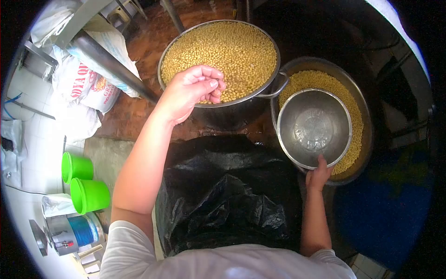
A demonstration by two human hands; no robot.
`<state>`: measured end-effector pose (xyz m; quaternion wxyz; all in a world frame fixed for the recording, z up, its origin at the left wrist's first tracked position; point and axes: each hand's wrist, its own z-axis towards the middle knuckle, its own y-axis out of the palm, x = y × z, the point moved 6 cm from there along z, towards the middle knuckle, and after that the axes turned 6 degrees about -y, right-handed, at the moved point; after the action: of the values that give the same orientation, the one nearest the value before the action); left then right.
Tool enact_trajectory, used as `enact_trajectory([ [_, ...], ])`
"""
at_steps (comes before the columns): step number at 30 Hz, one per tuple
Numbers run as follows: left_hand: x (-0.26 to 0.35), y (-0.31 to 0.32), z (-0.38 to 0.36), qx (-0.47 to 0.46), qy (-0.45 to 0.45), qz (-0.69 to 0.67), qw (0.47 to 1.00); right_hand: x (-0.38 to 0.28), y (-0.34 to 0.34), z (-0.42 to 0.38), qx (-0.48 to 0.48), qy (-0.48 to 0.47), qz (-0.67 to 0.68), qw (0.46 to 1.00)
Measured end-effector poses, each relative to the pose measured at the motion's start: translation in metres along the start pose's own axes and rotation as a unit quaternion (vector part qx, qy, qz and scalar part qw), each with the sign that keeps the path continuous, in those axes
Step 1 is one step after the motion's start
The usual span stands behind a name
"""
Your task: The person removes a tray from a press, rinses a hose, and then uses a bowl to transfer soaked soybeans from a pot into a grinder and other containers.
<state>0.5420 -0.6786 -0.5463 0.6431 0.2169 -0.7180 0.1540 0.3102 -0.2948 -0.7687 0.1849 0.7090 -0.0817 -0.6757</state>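
Observation:
My left hand [199, 88] is over the near rim of a large metal pot [218, 106] filled with yellow soybeans [227, 51]. Its fingers are curled with the thumb against them; whatever they may hold is hidden. My right hand [318, 176] grips the near rim of a steel bowl [309, 123], thumb on the inside. That bowl is tilted toward me, with no beans visible inside. It covers part of a wide metal basin [364, 109] that also contains soybeans [355, 135].
A pot handle [278, 88] sticks out toward the basin. Black plastic [227, 195] covers my front. At left are two green buckets [89, 195], printed white sacks [88, 83] and a slanted metal bar [114, 65]. A blue surface [381, 214] lies at lower right.

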Motion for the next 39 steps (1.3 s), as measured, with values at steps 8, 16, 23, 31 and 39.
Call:
enact_trajectory([
  [8, -0.031, 0.03, -0.057, -0.069, 0.025, 0.287, 0.955, -0.005, 0.005, 0.001, 0.003, -0.005, -0.021, 1.0],
  [16, -0.018, 0.04, -0.058, 0.169, 0.204, 0.554, 0.789, 0.002, 0.0, 0.001, 0.008, 0.013, 0.005, 1.0],
  [23, -0.022, 0.039, -0.015, 0.099, 0.203, 0.591, 0.775, 0.0, 0.0, 0.002, 0.013, 0.006, -0.016, 1.0],
  [31, -0.024, 0.029, -0.004, 0.061, 0.149, 0.578, 0.8, 0.006, -0.005, 0.006, -0.012, -0.009, 0.001, 1.0],
  [39, -0.028, 0.021, 0.002, 0.047, 0.136, 0.538, 0.831, 0.004, -0.005, 0.005, -0.003, 0.019, -0.008, 1.0],
])
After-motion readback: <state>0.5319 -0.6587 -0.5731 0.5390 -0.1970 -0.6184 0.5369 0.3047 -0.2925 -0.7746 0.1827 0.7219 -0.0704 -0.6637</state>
